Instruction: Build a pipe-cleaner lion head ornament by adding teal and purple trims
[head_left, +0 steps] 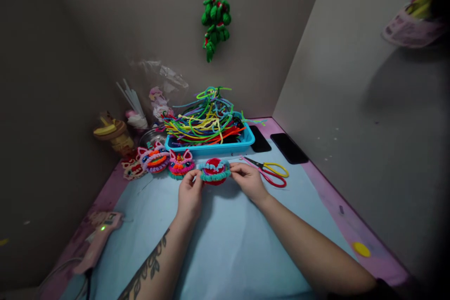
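Observation:
Between my two hands is a rounded pipe-cleaner piece (215,177), red with a fluffy light-blue band around a mouth-like opening. My left hand (191,192) pinches its left end with thumb and forefinger. At the other end, the fingers of my right hand (250,181) close on the blue band. Just beyond my left hand sit finished-looking pipe-cleaner animal heads, a pink one (181,164) and a purple one with orange (153,158). Scissors (272,173) with yellow and red handles lie open to the right of my right hand.
A blue tray (211,149) heaped with coloured pipe cleaners (207,122) stands at the back. Two dark phones (290,147) lie to its right. A pink glue gun (98,241) with a lit green light rests at left. A green pipe-cleaner ornament (215,18) hangs on the wall.

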A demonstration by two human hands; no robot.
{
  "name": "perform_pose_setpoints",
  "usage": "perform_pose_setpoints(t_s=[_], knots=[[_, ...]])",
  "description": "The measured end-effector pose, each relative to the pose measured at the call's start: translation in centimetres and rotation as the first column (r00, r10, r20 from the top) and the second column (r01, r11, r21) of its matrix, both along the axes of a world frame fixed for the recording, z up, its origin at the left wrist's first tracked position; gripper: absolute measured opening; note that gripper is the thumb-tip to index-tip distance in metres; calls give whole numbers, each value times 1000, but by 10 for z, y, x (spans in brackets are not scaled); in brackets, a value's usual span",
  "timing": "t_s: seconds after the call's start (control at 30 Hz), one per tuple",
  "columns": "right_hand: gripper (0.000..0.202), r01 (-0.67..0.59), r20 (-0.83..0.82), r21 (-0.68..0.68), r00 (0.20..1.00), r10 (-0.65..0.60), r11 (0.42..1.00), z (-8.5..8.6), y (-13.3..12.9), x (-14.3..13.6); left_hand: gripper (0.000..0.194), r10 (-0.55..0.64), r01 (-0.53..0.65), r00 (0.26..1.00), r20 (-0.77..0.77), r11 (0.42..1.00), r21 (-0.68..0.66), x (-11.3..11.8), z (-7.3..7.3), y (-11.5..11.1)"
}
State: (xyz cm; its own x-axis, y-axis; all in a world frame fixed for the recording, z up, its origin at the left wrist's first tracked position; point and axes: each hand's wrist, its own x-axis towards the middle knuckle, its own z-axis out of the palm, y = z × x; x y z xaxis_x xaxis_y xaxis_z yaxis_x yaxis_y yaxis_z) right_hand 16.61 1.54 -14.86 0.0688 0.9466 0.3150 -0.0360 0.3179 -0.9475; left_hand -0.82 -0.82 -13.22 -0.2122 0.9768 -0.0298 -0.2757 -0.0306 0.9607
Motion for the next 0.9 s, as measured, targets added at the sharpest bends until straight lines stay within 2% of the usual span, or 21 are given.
perform_pose_setpoints(t_s=[0.1,0.2,0.33,0.43,0.57,0.7,0.77,0.9], knots=[[4,-11,12,15,1000,11,1000,-2,0,1,28,20,-17,997,-76,999,28,-2,-1,0],[3,-18,35,33,999,16,999,-1,-1,1,27,35,-32,997,-66,999,35,-3,-1,-1],[3,-23,120,110,993,10,994,2,-2,3,27,30,-30,999,-35,999,-11,-3,-2,1],[8,-46,197,131,980,20,990,3,-2,6,29,1,-8,997,-83,997,-76,-6,-5,4],[14,-92,385,99,922,48,991,2,1,11,29,-76,47,970,-233,991,-125,-15,-9,7],[9,-145,489,97,869,80,985,2,2,14,19,-112,80,861,-496,993,-86,-24,-6,7],[9,-146,502,134,863,60,980,5,1,16,16,-98,78,824,-557,995,-59,-25,-2,6],[17,-25,374,187,926,-48,982,17,-5,20,17,-54,66,867,-495,998,7,-23,10,2]])
